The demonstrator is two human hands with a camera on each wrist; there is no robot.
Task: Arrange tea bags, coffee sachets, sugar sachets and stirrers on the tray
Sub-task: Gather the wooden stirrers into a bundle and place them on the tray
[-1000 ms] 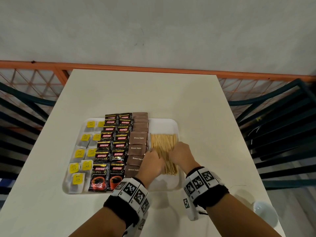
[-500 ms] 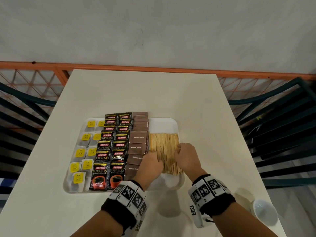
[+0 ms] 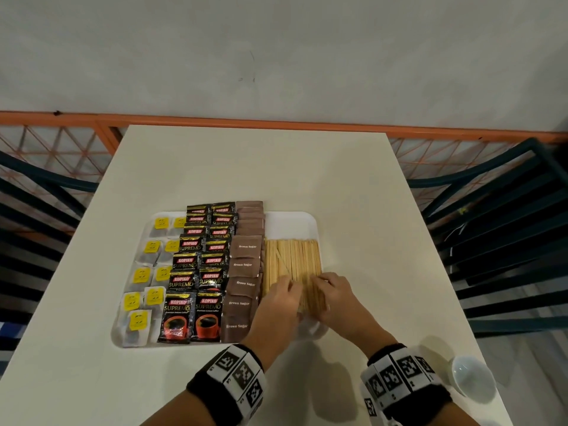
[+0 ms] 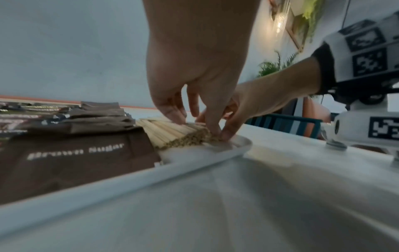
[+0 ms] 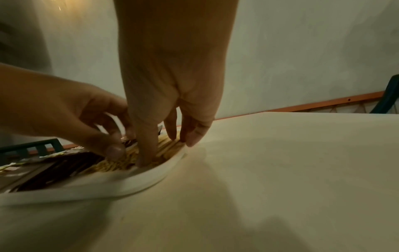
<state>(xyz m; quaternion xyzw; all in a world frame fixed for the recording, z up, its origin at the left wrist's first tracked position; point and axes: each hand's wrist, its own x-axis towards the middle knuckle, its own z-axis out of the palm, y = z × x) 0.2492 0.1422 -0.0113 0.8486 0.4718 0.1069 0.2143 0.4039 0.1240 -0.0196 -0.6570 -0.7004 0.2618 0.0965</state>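
A white tray on the table holds yellow-tagged tea bags on the left, black coffee sachets, brown sugar sachets and a flat pile of wooden stirrers on the right. Both hands are at the near end of the pile. My left hand points its fingers down onto the stirrers, fingertips touching their tops and ends. My right hand is beside it, thumb against the stirrers' near ends and fingers on top by the tray rim. One stirrer lies slanted across the pile.
A small white bowl stands at the table's near right corner. Dark slatted chairs flank the table on both sides, and an orange railing runs behind it. Bare tabletop lies beyond the tray.
The stirrers, first narrowed at the near end, now lie in a squarer block. My right hand has slid left from the pile's right edge, so both hands meet at its near end.
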